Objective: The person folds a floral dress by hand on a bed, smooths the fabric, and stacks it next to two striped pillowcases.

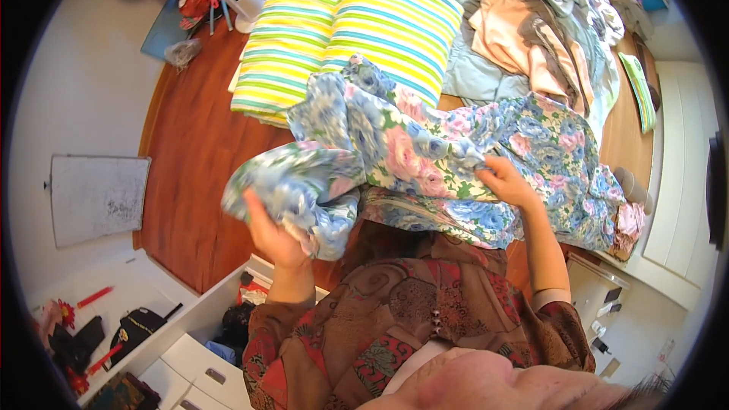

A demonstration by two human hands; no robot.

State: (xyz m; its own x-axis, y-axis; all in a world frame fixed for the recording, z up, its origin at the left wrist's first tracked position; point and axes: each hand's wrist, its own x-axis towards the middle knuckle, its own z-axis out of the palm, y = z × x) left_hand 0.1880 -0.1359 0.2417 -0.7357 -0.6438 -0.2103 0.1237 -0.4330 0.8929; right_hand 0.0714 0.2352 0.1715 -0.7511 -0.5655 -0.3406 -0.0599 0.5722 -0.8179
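A large floral garment (425, 156), blue, pink and green on white, spreads across the middle in front of me. My left hand (272, 231) is closed round a bunched, sleeve-like end of it, raised at the left and smeared by motion. Further right, my right hand (505, 181) pinches a fold of the same cloth between thumb and fingers. The rest of the garment lies rumpled toward the right. Its far edge overlaps a green, yellow and blue striped cushion (387, 23).
A rumpled light-blue quilt (486, 76) and a peach garment (509, 30) lie on the bed behind. At the lower left stands an open drawer (190, 311) with dark items. A whiteboard (99, 197) leans against the left wall. Reddish wooden floor (197, 175) shows between.
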